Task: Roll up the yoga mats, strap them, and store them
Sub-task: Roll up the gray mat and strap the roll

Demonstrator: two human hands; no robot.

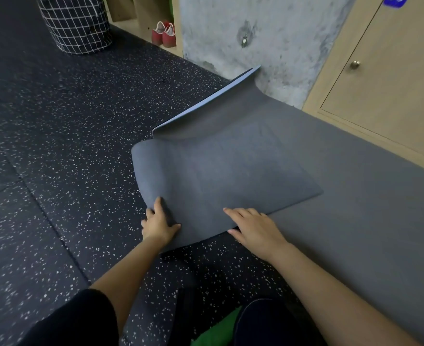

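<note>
Your left grip pinches the mat at its folded edge; your right grip, just beside it, lies spread flat on top. Beyond both, the mat's far end curls up the wall, so your roll may start loose and skew.

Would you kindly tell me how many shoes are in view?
2. One red shoe stands in the wooden shelf at the top, a second red shoe right beside it; more may be hidden.
</note>
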